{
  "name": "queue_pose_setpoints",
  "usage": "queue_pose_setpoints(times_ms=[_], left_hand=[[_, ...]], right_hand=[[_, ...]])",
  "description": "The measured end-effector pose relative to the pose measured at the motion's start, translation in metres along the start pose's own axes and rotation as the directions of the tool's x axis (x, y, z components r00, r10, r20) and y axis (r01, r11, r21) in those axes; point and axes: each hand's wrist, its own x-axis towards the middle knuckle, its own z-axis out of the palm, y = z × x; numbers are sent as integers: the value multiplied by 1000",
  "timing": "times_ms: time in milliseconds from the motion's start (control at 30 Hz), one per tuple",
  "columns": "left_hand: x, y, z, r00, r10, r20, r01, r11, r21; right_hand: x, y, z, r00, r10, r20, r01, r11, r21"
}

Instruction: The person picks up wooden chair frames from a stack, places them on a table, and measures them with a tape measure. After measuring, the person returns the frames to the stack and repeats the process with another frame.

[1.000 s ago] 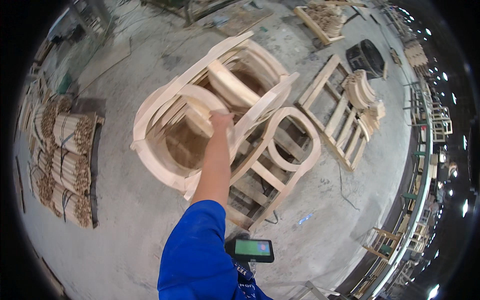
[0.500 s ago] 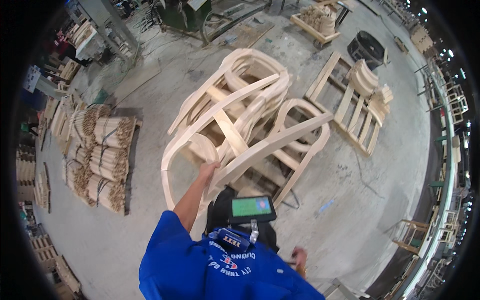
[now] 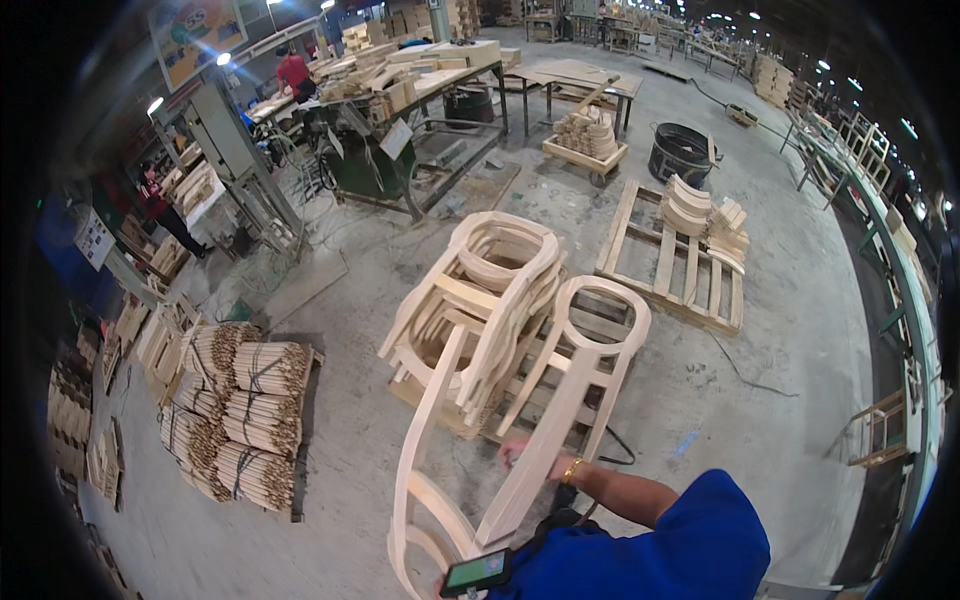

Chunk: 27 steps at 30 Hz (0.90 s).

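A large pale wooden chair frame [image 3: 548, 440] stretches from close to my body out over a stack. It has two long side bars and a curved rail [image 3: 440, 505] across its near end. My right hand [image 3: 514, 455] reaches beneath the right bar, its fingers showing past the far side, and appears to grip it. My left hand [image 3: 438, 588] shows only as a sliver at the bottom edge, beside a phone-like screen [image 3: 477, 572] at my body; its fingers are hidden. Beyond lie stacked similar frames [image 3: 500, 255] and another frame with an oval loop [image 3: 637, 345].
Left stands a pallet of strapped wooden stick bundles [image 3: 262, 420]. Right is a slatted pallet [image 3: 665, 262] with curved pieces [image 3: 688, 208], near a black round tub [image 3: 683, 152]. A low cart [image 3: 590, 150], worktables and two people are farther off. A cable crosses the floor.
My right hand has come up from my side to the right bar of the chair frame. The frame's near end has shifted toward me, and my left hand has dropped mostly out of sight.
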Motion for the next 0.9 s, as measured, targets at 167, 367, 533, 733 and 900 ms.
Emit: queue_pose_setpoints(times_ms=[167, 367, 533, 733, 900], left_hand=[[-46, -72, -60, 972, -155, -178, 142, 986, -83], [-182, -194, -121, 849, -397, -350, 249, 883, -397], [-239, -264, -154, 670, -601, -435, 214, 718, -662], [-235, -302, -275, 471, -752, -461, 107, 567, -816], [-259, -326, -393, 337, -810, -479, 11, 513, -858]], right_hand=[[60, 68, 185, 927, 179, 331, -370, 590, 717], [98, 167, 387, 708, 259, 658, -697, 102, 710], [139, 247, 536, 394, 317, 863, -917, 70, 393], [209, 332, 733, 46, 498, 866, -990, -93, 106], [251, 369, 919, -174, 449, 877, -983, -28, -181]])
